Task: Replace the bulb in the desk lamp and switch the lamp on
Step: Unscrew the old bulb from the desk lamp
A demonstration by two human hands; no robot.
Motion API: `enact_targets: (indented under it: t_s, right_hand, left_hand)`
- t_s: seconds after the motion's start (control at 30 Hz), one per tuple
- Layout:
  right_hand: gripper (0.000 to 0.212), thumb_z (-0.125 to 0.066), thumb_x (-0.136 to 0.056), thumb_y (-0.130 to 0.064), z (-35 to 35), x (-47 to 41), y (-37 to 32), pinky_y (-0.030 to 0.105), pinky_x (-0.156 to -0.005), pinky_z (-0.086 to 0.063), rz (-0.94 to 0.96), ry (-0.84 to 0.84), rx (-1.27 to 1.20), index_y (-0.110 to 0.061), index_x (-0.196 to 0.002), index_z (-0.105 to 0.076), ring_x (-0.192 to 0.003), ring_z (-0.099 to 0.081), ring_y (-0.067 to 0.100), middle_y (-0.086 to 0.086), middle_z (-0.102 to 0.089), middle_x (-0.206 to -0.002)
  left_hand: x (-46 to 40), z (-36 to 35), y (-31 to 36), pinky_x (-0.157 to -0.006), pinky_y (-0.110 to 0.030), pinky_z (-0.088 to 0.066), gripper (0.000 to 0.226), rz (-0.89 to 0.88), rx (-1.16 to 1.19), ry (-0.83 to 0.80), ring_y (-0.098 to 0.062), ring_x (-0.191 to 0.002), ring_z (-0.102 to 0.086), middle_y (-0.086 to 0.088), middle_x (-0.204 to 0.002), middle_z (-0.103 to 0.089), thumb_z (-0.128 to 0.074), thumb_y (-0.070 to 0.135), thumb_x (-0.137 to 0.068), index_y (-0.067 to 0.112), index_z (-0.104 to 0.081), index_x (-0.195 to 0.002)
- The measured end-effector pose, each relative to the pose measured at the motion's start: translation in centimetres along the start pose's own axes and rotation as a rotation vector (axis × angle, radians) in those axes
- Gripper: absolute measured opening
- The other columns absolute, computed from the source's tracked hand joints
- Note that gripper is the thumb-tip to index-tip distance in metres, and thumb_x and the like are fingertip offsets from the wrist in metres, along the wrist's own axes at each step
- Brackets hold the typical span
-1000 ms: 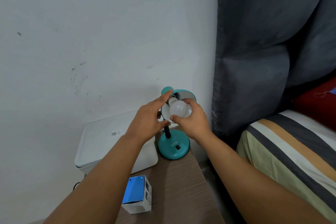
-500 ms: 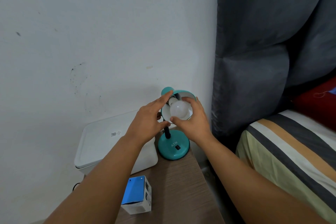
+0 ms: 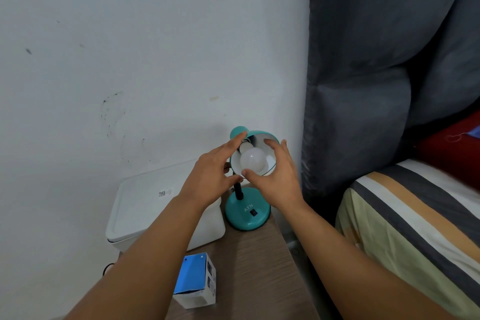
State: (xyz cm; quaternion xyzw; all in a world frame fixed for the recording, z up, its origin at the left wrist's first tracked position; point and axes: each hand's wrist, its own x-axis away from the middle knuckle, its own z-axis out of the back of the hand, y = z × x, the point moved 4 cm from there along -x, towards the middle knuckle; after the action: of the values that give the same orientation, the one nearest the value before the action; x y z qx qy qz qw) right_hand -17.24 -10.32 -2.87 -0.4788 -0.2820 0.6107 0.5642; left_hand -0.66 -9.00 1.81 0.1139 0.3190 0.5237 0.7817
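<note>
Teal desk lamp (image 3: pixel 246 212) at centre frame, standing on the far end of a wood-grain tabletop (image 3: pixel 249 262); its round base carries the letters "ATN" and a small black switch (image 3: pixel 253 213). A short black neck rises to the shade (image 3: pixel 261 135), which is tilted so that its pale inner face opens toward the camera. White frosted bulb (image 3: pixel 251 160) seated in the shade, its screw collar partly visible at the socket, not lit. Left hand (image 3: pixel 215 174) at the left rim of the shade, fingers spread, forefinger tip on the teal cap and thumb near the lower rim; it is open, cupping the shade rather than clenched. Right hand (image 3: pixel 275 174) at the right rim, fingers curved around the shade edge, thumb tip touching the lower front of the bulb; whether it truly grips the bulb cannot be told. Blue-and-white carton (image 3: pixel 196 280) on the tabletop in the lower centre of the frame, well apart from the lamp. White lidded bin (image 3: pixel 145 205) just left of the lamp base, against the white wall (image 3: pixel 130 47). Dark grey curtain (image 3: pixel 376 60) fills the upper right; a striped bedcover (image 3: pixel 415 215) lies at the lower right.
</note>
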Motion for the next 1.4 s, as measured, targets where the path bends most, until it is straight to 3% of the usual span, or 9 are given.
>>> enact_targets:
  t_s: [0.13, 0.33, 0.5, 0.6, 0.8, 0.9, 1.0, 1.23, 1.4]
  right_hand:
    - [0.077, -0.077, -0.069, -0.06, 0.0, 0.2, 0.2, 0.048, -0.114, -0.033, -0.097, -0.005, 0.041, -0.031, -0.135, -0.05, -0.15, -0.02, 0.023, 0.006, -0.021, -0.163]
    - [0.07, -0.078, -0.077, -0.021, 0.1, 0.2, -0.5, 0.056, -0.116, -0.027, 0.06, 0.012, 0.037, -0.041, -0.135, -0.045, -0.151, -0.015, 0.028, 0.002, -0.017, -0.164]
    - [0.086, -0.079, -0.071, -0.049, -0.3, 0.4, 0.5, 0.054, -0.117, -0.026, -0.009, -0.018, 0.065, -0.037, -0.145, -0.035, -0.152, -0.012, 0.026, 0.001, -0.013, -0.165]
    - [0.075, -0.075, -0.069, -0.062, -0.2, 0.4, 0.6, 0.054, -0.116, -0.028, -0.077, -0.021, 0.066, -0.036, -0.135, -0.048, -0.151, -0.013, 0.027, 0.005, -0.016, -0.165]
    - [0.074, -0.081, -0.076, -0.035, 0.0, 0.3, 0.1, 0.057, -0.116, -0.027, 0.057, -0.012, 0.092, -0.043, -0.138, -0.042, -0.151, -0.011, 0.028, -0.001, -0.014, -0.165]
    - [0.089, -0.08, -0.072, -0.049, -0.2, 0.4, 0.3, 0.055, -0.118, -0.024, -0.003, -0.046, 0.1, -0.04, -0.146, -0.032, -0.152, -0.007, 0.028, 0.0, -0.011, -0.166]
    - [0.082, -0.075, -0.07, -0.062, -0.2, 0.4, 0.6, 0.055, -0.117, -0.025, -0.058, -0.047, 0.099, -0.037, -0.141, -0.043, -0.152, -0.008, 0.029, 0.003, -0.012, -0.165]
    - [0.073, -0.081, -0.075, -0.04, 0.1, 0.4, 0.2, 0.057, -0.118, -0.024, 0.05, -0.018, 0.093, -0.044, -0.139, -0.045, -0.152, -0.007, 0.028, -0.001, -0.014, -0.165]
    - [0.092, -0.075, -0.069, -0.064, -0.1, 0.3, 0.5, 0.056, -0.12, -0.018, -0.044, -0.073, 0.156, -0.037, -0.147, -0.034, -0.152, -0.001, 0.032, 0.002, -0.009, -0.166]
  left_hand:
    - [0.1, 0.0, 0.1, -0.094, -0.022, -0.055, 0.099, 0.001, 0.01, 0.004, -0.009, -0.105, -0.065, 0.01, -0.135, -0.06, -0.082, 0.014, -0.08, 0.056, -0.027, -0.151]
    - [0.1, 0.0, 0.0, -0.092, -0.011, -0.05, 0.1, -0.002, -0.001, 0.0, -0.006, -0.104, -0.063, 0.012, -0.133, -0.06, -0.083, 0.015, -0.079, 0.055, -0.026, -0.151]
    - [0.1, 0.0, 0.0, -0.094, -0.014, -0.051, 0.097, 0.002, 0.009, -0.002, -0.007, -0.107, -0.063, 0.012, -0.137, -0.059, -0.082, 0.016, -0.081, 0.055, -0.026, -0.151]
    - [0.1, 0.0, 0.0, -0.092, -0.014, -0.051, 0.098, 0.007, 0.007, 0.0, -0.008, -0.104, -0.065, 0.012, -0.133, -0.06, -0.082, 0.016, -0.081, 0.058, -0.026, -0.149]
    - [0.2, 0.1, 0.1, -0.092, -0.012, -0.05, 0.099, 0.01, 0.02, 0.002, -0.007, -0.104, -0.064, 0.017, -0.128, -0.059, -0.082, 0.014, -0.08, 0.061, -0.025, -0.147]
    - [0.2, 0.0, 0.1, -0.093, -0.011, -0.049, 0.097, 0.009, 0.013, -0.003, -0.007, -0.105, -0.063, 0.013, -0.132, -0.06, -0.082, 0.019, -0.082, 0.061, -0.024, -0.148]
    - [0.2, 0.1, 0.1, -0.091, -0.007, -0.047, 0.097, 0.017, 0.013, 0.006, -0.007, -0.105, -0.064, 0.012, -0.132, -0.061, -0.082, 0.019, -0.083, 0.063, -0.023, -0.146]
    - [0.4, 0.1, 0.1, -0.096, -0.015, -0.051, 0.099, 0.015, 0.02, 0.007, -0.008, -0.108, -0.063, 0.012, -0.136, -0.06, -0.082, 0.016, -0.082, 0.061, -0.024, -0.148]
    - [0.3, 0.1, 0.3, -0.097, -0.018, -0.052, 0.096, 0.032, 0.011, -0.001, -0.008, -0.107, -0.064, 0.011, -0.133, -0.06, -0.083, 0.02, -0.082, 0.057, -0.025, -0.15]
